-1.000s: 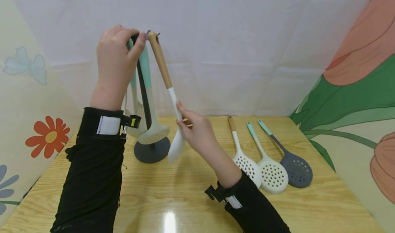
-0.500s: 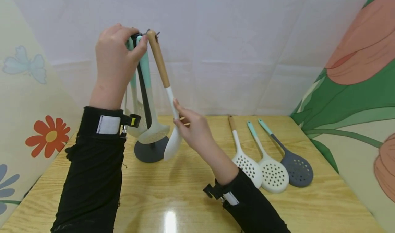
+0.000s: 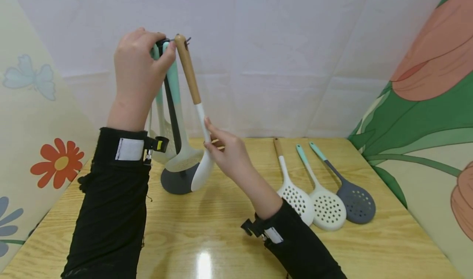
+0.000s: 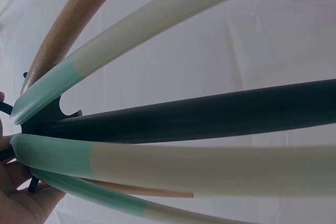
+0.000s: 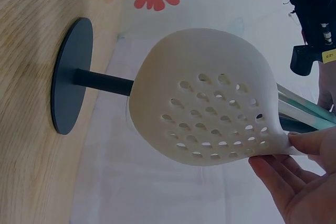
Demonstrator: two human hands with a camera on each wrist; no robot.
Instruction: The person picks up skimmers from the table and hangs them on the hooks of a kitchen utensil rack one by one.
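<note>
Up at the far left of the wooden table (image 3: pixel 221 238), the left hand (image 3: pixel 138 71) is curled around the top of a dark utensil stand (image 3: pixel 179 180), its fingers and thumb pinching the hook ring where several handles hang. From the left wrist view those handles fan out close together: mint-and-cream ones, a dark one and a wooden one, all meeting at the ring beside the palm. The right hand (image 3: pixel 229 153) sits lower and nearer, its fingertips (image 3: pixel 207 125) pressed lightly against the white neck of a wooden-handled skimmer (image 3: pixel 190 77), fingers mostly straight rather than wrapped round it. That skimmer hangs by its wooden end from the top of the stand and slants down to the right, its white perforated head (image 5: pixel 210 103) just in front of the stand's round dark base. A mint-handled cream skimmer (image 3: pixel 181 155) hangs beside it, closer to the post. Lying flat on the table, well to the right of the hands, are three more skimmers side by side: a white one with a wooden handle (image 3: pixel 293 197), a cream one with a mint handle (image 3: pixel 327 211), and a grey one (image 3: pixel 356 205) farthest right.
</note>
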